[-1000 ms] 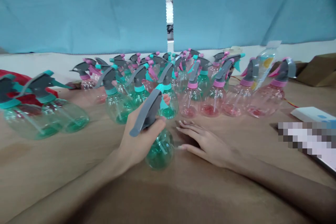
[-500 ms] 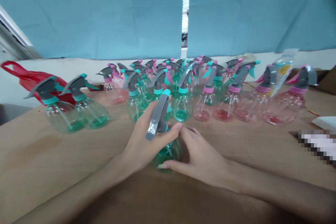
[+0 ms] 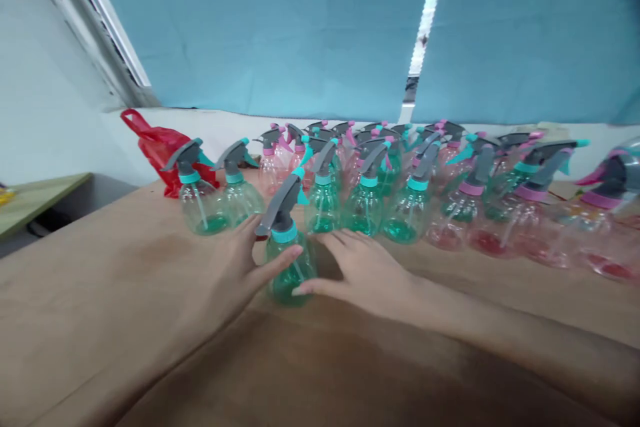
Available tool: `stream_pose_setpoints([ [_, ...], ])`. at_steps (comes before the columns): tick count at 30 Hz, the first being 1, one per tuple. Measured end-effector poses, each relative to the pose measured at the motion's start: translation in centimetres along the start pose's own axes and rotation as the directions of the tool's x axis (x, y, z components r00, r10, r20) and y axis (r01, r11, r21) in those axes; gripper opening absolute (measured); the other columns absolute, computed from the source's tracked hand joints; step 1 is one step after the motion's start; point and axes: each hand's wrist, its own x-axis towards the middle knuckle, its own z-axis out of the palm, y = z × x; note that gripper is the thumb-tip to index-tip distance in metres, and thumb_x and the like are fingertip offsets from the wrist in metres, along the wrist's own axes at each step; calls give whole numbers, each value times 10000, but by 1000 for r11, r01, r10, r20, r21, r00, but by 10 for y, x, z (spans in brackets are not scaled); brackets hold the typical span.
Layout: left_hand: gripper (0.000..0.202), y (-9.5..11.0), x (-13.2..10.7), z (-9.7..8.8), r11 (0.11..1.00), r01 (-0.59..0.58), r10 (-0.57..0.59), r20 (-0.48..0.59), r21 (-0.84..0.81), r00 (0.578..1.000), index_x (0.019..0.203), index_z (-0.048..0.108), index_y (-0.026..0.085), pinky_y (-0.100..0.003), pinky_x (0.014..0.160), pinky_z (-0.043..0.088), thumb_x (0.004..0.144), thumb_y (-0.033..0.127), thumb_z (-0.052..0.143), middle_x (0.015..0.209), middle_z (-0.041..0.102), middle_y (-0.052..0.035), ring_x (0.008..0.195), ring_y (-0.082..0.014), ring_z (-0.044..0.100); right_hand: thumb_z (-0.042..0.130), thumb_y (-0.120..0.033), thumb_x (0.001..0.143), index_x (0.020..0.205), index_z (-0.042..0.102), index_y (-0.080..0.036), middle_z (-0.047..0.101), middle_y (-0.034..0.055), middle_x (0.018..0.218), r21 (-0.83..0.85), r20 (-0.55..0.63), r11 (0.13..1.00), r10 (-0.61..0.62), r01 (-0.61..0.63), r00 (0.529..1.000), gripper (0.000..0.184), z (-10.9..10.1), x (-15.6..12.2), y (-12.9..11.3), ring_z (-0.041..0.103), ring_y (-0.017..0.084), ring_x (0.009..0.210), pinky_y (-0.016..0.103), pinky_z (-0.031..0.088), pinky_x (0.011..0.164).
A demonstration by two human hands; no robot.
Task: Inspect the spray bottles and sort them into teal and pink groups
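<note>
Left hand, right hand either side of green spray bottle, fingers spread — thumbs touching it, grip unclear

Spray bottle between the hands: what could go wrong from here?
The teal-collared spray bottle is only lightly touched by the open left hand and right hand, so it might slip or tip. It stands close to the neighbouring green bottle, which could get knocked, and the closely packed bottles might topple together.
</note>
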Motion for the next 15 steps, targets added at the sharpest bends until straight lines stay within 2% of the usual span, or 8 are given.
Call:
stream_pose_setpoints([
  [2,364,-12,6,-7,1000,29,-29,-14,-8,999,1017,559,200,-419,824,504,793,484,598,1008,640,-65,951,-263,615,432,-674,812,1156,576,-149,640,136,1114,-34,-1,997,64,-64,998,644,-10,11,4,589,308,1015,438,465,834],
  [5,412,-27,20,-14,997,79,-79,10,4,997,1073,552,195,-415,795,513,800,503,576,1031,642,-78,942,-269,630,471,-579,853,1143,588,-158,655,119,1089,-94,-54,981,166,-170,985,525,-24,24,14,626,292,926,433,480,796],
  [10,359,-42,44,-13,999,33,-33,-26,10,999,1046,571,190,-410,829,510,809,459,575,997,654,-89,946,-260,631,519,-539,838,1150,597,-136,677,157,1025,-164,-120,951,243,-261,963,516,-34,38,29,617,340,975,462,467,809],
  [12,339,-47,53,-10,1000,15,-15,-31,6,999,1026,579,186,-401,816,518,805,444,580,988,663,-93,935,-260,636,528,-555,820,1176,582,-127,690,161,950,-157,-114,944,274,-290,955,560,-34,43,32,631,345,939,456,478,778],
  [15,293,-51,63,-6,1000,-5,5,-43,3,999,987,593,199,-378,781,527,794,420,591,981,679,-86,903,-253,649,509,-560,821,1211,547,-125,678,94,689,-45,-27,934,354,-355,935,586,-31,51,33,672,290,709,396,507,634],
])
